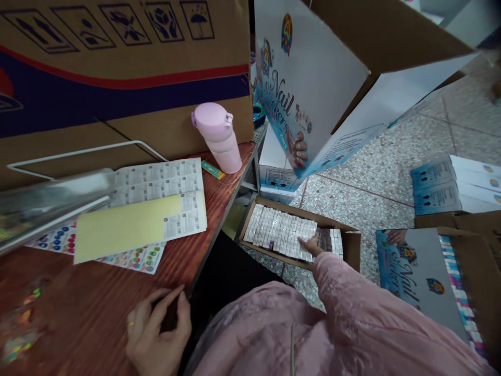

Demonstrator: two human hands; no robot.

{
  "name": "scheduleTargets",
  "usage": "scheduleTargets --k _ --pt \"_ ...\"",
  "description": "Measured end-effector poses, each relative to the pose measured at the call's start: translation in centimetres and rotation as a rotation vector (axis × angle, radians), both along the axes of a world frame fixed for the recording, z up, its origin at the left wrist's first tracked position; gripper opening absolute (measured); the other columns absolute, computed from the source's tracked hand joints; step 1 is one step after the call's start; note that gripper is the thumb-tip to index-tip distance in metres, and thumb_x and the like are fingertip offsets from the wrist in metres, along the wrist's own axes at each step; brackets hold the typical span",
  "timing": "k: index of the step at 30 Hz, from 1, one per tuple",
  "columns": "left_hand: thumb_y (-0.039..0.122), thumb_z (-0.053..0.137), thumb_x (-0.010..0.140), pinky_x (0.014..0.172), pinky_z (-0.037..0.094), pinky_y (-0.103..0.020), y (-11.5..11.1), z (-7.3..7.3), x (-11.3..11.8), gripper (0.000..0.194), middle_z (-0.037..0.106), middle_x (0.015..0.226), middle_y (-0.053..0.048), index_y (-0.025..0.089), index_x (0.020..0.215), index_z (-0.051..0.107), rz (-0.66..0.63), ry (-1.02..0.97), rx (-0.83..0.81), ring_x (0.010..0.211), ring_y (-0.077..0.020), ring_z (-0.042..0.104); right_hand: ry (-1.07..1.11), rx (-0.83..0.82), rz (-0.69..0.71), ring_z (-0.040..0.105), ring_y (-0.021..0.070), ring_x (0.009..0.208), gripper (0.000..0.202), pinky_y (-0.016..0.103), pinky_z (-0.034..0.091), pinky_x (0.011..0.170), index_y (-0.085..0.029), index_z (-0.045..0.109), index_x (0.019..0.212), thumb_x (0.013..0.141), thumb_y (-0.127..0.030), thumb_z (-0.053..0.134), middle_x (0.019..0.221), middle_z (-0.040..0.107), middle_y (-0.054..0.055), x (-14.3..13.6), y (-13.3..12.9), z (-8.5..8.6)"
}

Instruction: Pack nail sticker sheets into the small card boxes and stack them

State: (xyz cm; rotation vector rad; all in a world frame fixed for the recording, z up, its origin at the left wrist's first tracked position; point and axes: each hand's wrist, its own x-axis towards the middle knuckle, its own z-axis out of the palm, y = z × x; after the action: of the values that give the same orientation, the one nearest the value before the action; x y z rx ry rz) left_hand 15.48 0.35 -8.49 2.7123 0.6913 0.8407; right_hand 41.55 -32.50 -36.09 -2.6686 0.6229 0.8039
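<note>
My left hand rests at the near edge of the red-brown table. Its fingers are loosely bent and apart, with nothing between them. Down on the right, my right hand reaches into an open cardboard box on the floor. Rows of small white boxes in shiny wrap fill most of it. One finger or the thumb lies across the end of a row, and my hand appears closed on the small boxes there. The other fingertips are hidden.
On the table stand a pink bottle and a big carton. Sticker sheets, yellow backing paper and a plastic bag lie nearby. A large Nail Stickers carton leans beyond; another carton stands right.
</note>
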Motion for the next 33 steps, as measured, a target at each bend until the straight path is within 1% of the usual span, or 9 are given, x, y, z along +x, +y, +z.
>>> scheduleTargets --k 5,11,18,20,21,23,25,29,33 --pt "0.012 0.069 0.073 0.08 0.044 -0.036 0.1 -0.1 0.0 0.02 0.063 0.089 -0.007 0.018 0.092 0.066 -0.01 -0.018 0.002 0.079 -0.0184 0.06 0.066 -0.036 -0.012 0.059 0.021 0.101 0.035 0.042 0.052 0.084 -0.016 0.054 0.121 0.091 -0.034 0.056 0.12 0.057 0.009 0.3 -0.1 -0.7" --pt "0.011 0.068 0.073 0.082 0.044 -0.036 -0.1 -0.1 0.0 0.021 0.062 0.09 -0.006 0.019 0.093 0.066 0.005 -0.025 -0.016 0.08 -0.0184 0.059 0.082 -0.099 -0.004 0.059 0.021 0.101 0.035 0.042 0.052 0.084 -0.016 0.054 0.12 0.091 -0.034 0.056 0.12 0.057 0.009 -0.3 0.0 -0.1" --pt "0.011 0.067 0.073 0.082 0.044 -0.037 -0.1 -0.1 0.0 0.022 0.062 0.09 -0.007 0.019 0.094 0.066 0.001 -0.022 -0.018 0.081 -0.0188 0.059 0.024 -0.177 0.025 0.058 0.0219 0.105 0.035 0.044 0.05 0.088 -0.017 0.053 0.122 0.091 -0.033 0.056 0.123 0.055 0.009 0.0 3.0 1.1" --pt "0.01 0.068 0.073 0.082 0.043 -0.037 -0.1 -0.1 0.0 0.023 0.062 0.09 -0.006 0.019 0.094 0.066 -0.002 -0.021 -0.021 0.081 -0.0189 0.058 0.035 -0.187 0.02 0.052 0.0271 0.115 0.048 0.05 0.046 0.093 -0.018 0.046 0.131 0.09 -0.041 0.055 0.134 0.047 0.012 0.0 4.5 1.1" --pt "0.01 0.068 0.073 0.082 0.043 -0.037 -0.1 -0.1 0.0 0.023 0.062 0.09 -0.006 0.019 0.094 0.065 -0.002 -0.02 -0.022 0.081 -0.0189 0.058 0.047 -0.184 0.02 0.047 0.0323 0.121 0.063 0.054 0.042 0.095 -0.017 0.037 0.138 0.088 -0.051 0.054 0.142 0.038 0.017 0.1 5.3 1.1" --pt "0.009 0.068 0.073 0.082 0.043 -0.038 -0.1 -0.1 0.0 0.023 0.062 0.09 -0.007 0.018 0.094 0.065 -0.005 -0.02 -0.021 0.081 -0.0191 0.058 0.077 -0.165 0.032 0.033 0.0444 0.13 0.1 0.062 0.034 0.095 -0.014 0.014 0.148 0.076 -0.073 0.049 0.151 0.015 0.028 0.1 6.7 1.0" --pt "0.009 0.068 0.072 0.081 0.044 -0.038 -0.2 0.0 0.0 0.024 0.061 0.09 -0.007 0.018 0.094 0.065 -0.007 -0.02 -0.02 0.081 -0.0193 0.058 0.109 -0.145 0.054 0.022 0.0523 0.132 0.125 0.067 0.028 0.094 -0.01 -0.002 0.149 0.062 -0.086 0.046 0.15 -0.003 0.036 0.1 7.9 1.0" --pt "0.009 0.067 0.073 0.081 0.044 -0.038 -0.3 0.1 0.0 0.024 0.061 0.09 -0.007 0.019 0.094 0.065 -0.004 -0.024 -0.033 0.082 -0.0192 0.058 0.167 -0.14 0.083 0.016 0.0534 0.134 0.132 0.069 0.019 0.097 -0.008 -0.012 0.148 0.059 -0.086 0.049 0.148 -0.012 0.038 0.1 8.6 1.7" --pt "0.009 0.066 0.073 0.082 0.044 -0.038 -0.3 0.2 0.1 0.024 0.06 0.09 -0.007 0.019 0.095 0.064 -0.012 -0.018 -0.031 0.082 -0.0195 0.058 0.209 -0.131 0.127 0.015 0.0519 0.135 0.13 0.069 0.014 0.098 -0.007 -0.016 0.147 0.063 -0.087 0.042 0.148 -0.009 0.039 0.0 7.8 2.7"
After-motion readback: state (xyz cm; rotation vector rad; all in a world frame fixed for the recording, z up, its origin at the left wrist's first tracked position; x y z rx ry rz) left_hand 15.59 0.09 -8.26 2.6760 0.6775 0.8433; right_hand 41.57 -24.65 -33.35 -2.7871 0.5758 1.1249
